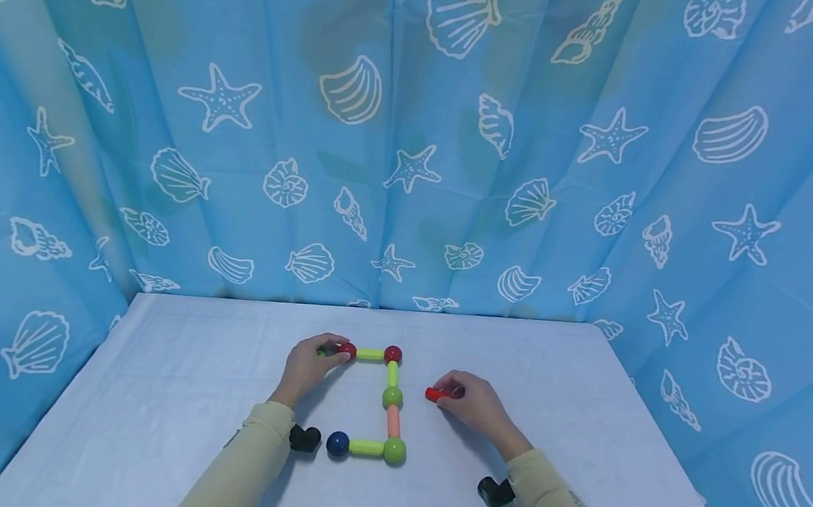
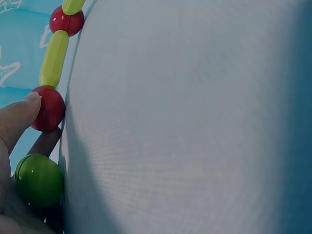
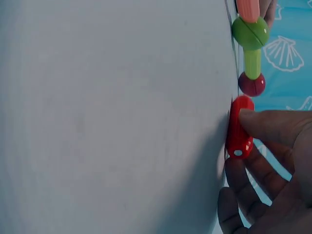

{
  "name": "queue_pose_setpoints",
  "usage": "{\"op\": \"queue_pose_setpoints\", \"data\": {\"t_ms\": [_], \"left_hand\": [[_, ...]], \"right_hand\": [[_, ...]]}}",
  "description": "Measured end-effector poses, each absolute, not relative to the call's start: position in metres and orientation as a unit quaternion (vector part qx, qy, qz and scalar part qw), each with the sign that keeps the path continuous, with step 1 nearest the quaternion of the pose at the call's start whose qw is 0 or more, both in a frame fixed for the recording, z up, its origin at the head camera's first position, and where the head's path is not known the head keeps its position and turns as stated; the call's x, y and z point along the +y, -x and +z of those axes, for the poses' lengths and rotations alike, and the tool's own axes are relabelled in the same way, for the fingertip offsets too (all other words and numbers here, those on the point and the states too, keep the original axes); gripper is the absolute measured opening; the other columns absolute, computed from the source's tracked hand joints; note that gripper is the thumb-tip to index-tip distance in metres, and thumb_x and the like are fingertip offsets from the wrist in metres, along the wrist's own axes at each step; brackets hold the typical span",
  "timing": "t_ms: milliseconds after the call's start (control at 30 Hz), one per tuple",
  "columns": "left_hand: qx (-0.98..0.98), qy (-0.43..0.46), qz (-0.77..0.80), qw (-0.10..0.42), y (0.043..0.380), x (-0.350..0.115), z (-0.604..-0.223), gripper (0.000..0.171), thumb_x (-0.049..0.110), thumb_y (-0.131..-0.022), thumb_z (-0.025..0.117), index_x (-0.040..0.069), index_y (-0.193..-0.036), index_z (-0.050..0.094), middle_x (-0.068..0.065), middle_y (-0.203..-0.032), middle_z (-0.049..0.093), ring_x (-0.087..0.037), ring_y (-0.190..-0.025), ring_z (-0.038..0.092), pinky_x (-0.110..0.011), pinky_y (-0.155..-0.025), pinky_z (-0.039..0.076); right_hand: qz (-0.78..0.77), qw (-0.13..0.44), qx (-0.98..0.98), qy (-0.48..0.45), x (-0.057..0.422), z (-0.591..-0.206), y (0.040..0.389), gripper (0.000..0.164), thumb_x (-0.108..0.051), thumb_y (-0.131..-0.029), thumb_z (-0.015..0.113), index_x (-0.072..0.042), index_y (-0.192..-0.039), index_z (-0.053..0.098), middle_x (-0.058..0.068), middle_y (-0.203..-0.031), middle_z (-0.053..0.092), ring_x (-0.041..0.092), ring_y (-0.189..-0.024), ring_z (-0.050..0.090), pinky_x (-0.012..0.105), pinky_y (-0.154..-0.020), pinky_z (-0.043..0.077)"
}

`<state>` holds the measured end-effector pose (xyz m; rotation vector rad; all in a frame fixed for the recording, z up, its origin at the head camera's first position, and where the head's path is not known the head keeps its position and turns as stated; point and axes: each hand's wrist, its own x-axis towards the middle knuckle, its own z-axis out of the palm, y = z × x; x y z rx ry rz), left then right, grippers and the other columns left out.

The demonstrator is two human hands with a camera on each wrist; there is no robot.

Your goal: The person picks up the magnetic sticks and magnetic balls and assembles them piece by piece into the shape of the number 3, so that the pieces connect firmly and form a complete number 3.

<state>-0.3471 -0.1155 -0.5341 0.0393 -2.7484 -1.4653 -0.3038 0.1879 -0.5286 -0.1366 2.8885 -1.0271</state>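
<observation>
My left hand [image 1: 306, 368] pinches a red ball [image 2: 49, 109] at the left end of a magnetic stick-and-ball chain. A green ball [image 2: 39, 180] lies within the same hand, under the curled fingers; whether they grip it too I cannot tell. From the pinched ball a lime stick [image 1: 370, 354] runs to another red ball [image 1: 393, 355]. The chain then turns toward me through a lime stick, a green ball [image 1: 392, 397], a salmon stick [image 1: 393, 422] and a corner green ball [image 1: 395, 451]. To the chain's right, my right hand [image 1: 473, 400] holds a red stick [image 3: 240, 127] between thumb and fingers.
The chain's near side has a lime stick [image 1: 366, 448] ending in a dark blue ball [image 1: 338, 444]. Black wrist cameras [image 1: 304, 439] show beside both sleeves. A white cloth [image 1: 551, 357] covers the table, and a blue shell-patterned curtain [image 1: 404, 123] hangs behind and at the sides.
</observation>
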Motion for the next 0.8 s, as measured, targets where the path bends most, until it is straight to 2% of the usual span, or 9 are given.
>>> {"op": "queue_pose_setpoints", "data": {"t_ms": [200,433,800], "left_hand": [[-0.884,-0.014,-0.468,0.015,0.3469,-0.1151,-0.5342,0.032,0.023,-0.093,0.077,0.015,-0.124,0.072,-0.008,-0.122,0.070,-0.030,-0.120,0.059,-0.053,-0.106,0.043],[-0.883,-0.011,-0.469,0.016,0.3464,-0.1152,-0.5336,0.032,0.022,-0.093,0.076,0.015,-0.124,0.071,-0.008,-0.121,0.070,-0.030,-0.120,0.059,-0.053,-0.106,0.043],[-0.882,-0.012,-0.472,0.014,0.3469,-0.1153,-0.5337,0.032,0.022,-0.093,0.076,0.016,-0.124,0.071,-0.008,-0.122,0.070,-0.029,-0.120,0.059,-0.052,-0.106,0.044]], "right_hand": [[-0.329,0.045,0.941,0.064,0.1823,-0.5294,0.3021,0.022,-0.011,-0.086,0.081,-0.022,-0.103,0.071,-0.005,-0.098,0.066,0.016,-0.091,0.060,0.036,-0.084,0.056],[-0.336,0.045,0.940,0.037,0.1832,-0.5290,0.3005,0.026,-0.011,-0.085,0.082,-0.021,-0.106,0.071,-0.003,-0.102,0.067,0.017,-0.095,0.061,0.038,-0.088,0.056],[-0.335,0.048,0.940,0.038,0.1858,-0.5256,0.3009,0.022,-0.011,-0.086,0.081,-0.020,-0.103,0.070,-0.004,-0.098,0.066,0.017,-0.093,0.059,0.038,-0.087,0.055]]}}
